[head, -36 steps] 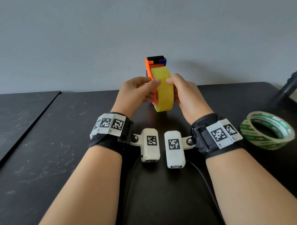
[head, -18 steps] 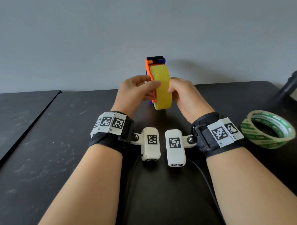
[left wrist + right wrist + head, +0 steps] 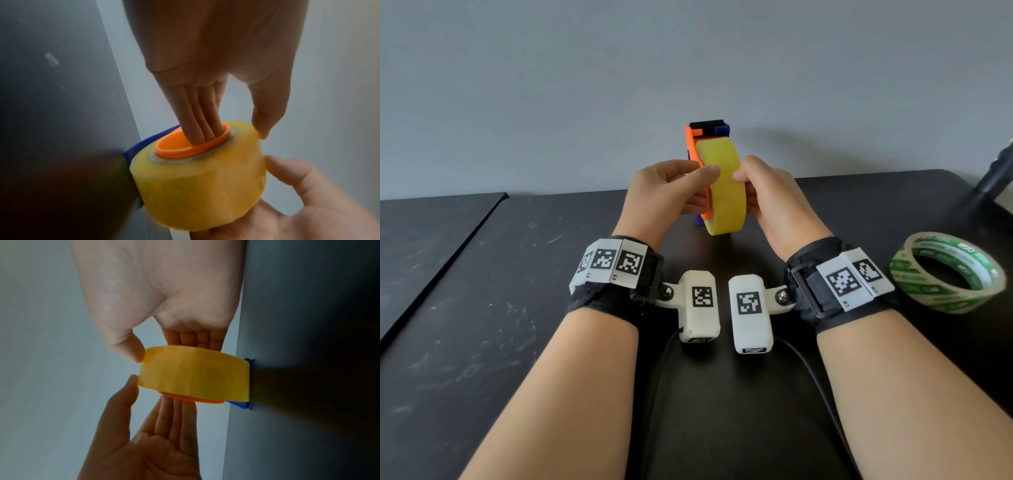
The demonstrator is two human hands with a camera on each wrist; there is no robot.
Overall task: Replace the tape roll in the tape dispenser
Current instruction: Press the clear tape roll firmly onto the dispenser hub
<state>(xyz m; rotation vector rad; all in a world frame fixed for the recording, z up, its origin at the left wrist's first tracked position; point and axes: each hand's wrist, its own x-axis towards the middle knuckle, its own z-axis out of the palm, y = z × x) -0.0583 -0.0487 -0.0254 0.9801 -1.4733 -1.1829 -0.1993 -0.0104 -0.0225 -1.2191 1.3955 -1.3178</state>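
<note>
A yellow tape roll [image 3: 724, 192] sits on the orange hub [image 3: 174, 149] of the orange, blue and black tape dispenser [image 3: 693, 144], which stands upright with its lower end near the black table. My left hand [image 3: 688, 186] holds the dispenser from the left: its fingers lie against the orange side plate [image 3: 195, 400] and its thumb [image 3: 287, 170] rests on the roll's outer face. My right hand [image 3: 751, 192] grips the roll from the right, with its fingers [image 3: 197, 113] inside the hub opening and its thumb on the roll's rim.
A green-printed tape roll [image 3: 945, 274] lies flat on the black table [image 3: 517, 308] to the right of my right wrist. A dark pole [image 3: 993, 185] leans at the far right edge. A second dark tabletop [image 3: 421, 240] adjoins on the left. A grey wall rises behind.
Almost nothing: both hands keep their hold on the dispenser and the roll. The right thumb has slid slightly lower on the roll's face.
</note>
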